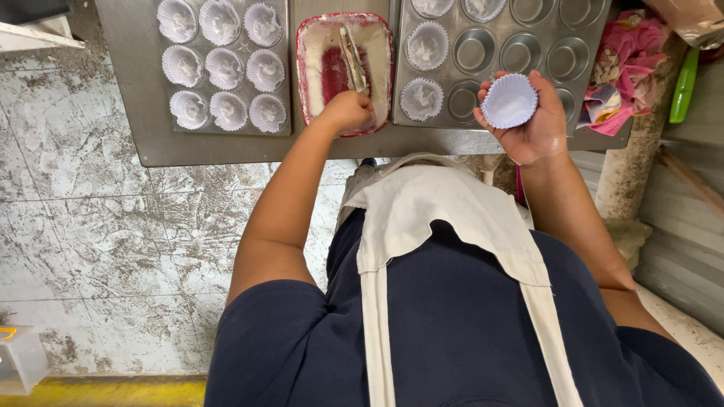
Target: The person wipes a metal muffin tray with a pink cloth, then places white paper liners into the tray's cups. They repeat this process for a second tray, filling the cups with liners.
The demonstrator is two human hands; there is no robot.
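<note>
Both hands are busy over the metal tabletop (226, 151). Left hand (348, 111) is closed round the handle of a spoon (352, 60) whose blade lies in a red rectangular tub (345, 71) of pale batter, the tub sitting between two baking tins. Right hand (532, 120) is raised at about 3 o'clock from the tub, fingers curled round an empty white paper case (510, 101) held with its mouth up (nothing in it). Behind that hand, the muffin tin (520, 53) has a few lined and filled cups on its left side and bare metal cups elsewhere. At 9 o'clock from the tub, a second tin (224, 64) holds nine lined cups, each with batter. At 3 o'clock, beyond the tabletop edge, lies a pink cloth (630, 68) beside a green handle (684, 83)
</note>
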